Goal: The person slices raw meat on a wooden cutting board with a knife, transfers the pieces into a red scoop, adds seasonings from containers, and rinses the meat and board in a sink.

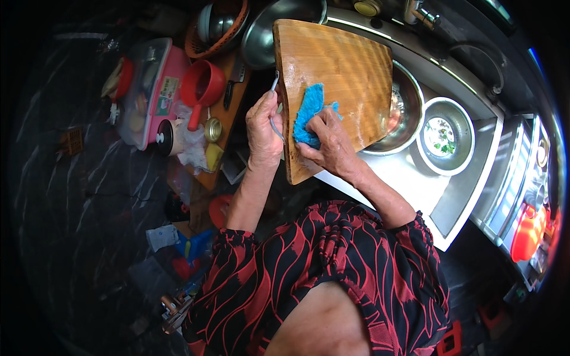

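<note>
A thick wooden cutting board is tilted up in front of me, its surface wet and shiny in places. My left hand grips the metal handle on the board's left edge. Bunched under the fingers of my right hand is a blue cloth, pressed against the board's face. Behind the board's right side, a steel bowl with something in it is partly hidden. Beside it stands a smaller metal bowl with green leaf bits at its bottom.
Left, on a wooden surface, are a red dipper, a knife and a pink lidded box. A large steel basin and an orange basket stand at the back. A faucet is at the top right.
</note>
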The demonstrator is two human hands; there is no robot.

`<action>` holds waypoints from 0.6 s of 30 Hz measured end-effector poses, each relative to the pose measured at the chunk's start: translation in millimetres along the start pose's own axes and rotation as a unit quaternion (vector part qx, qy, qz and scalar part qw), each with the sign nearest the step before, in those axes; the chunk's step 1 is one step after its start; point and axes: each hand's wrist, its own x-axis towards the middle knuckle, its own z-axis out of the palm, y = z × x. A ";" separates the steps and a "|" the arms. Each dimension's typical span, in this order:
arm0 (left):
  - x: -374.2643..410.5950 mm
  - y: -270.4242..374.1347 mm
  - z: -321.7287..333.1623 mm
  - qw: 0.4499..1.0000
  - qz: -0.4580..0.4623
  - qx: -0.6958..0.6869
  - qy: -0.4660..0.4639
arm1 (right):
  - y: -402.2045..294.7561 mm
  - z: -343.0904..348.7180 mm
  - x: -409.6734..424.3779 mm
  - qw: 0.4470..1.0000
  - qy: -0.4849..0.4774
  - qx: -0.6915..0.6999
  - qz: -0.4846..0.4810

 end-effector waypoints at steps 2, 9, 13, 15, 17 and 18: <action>0.5 -0.8 1.0 1.000 0.000 0.009 0.008 | -1.0 -2.5 1.8 1.000 -0.003 0.013 0.005; -3.0 0.9 6.2 1.000 0.006 -0.001 0.001 | -5.4 -5.2 2.4 0.999 -0.030 0.018 0.012; -3.6 -0.6 2.9 1.000 -0.001 0.006 0.011 | -5.8 -7.8 2.8 0.999 -0.042 0.023 0.020; -3.3 -1.2 0.1 1.000 0.000 0.009 0.011 | -11.0 -9.6 4.0 0.998 -0.042 0.025 0.027; -2.8 -1.3 -0.9 1.000 0.000 0.007 0.005 | -12.6 -9.1 4.7 0.999 -0.038 0.019 0.034; -2.8 -1.5 1.3 1.000 -0.007 0.004 0.008 | -9.8 -7.9 4.1 0.999 -0.038 0.020 0.030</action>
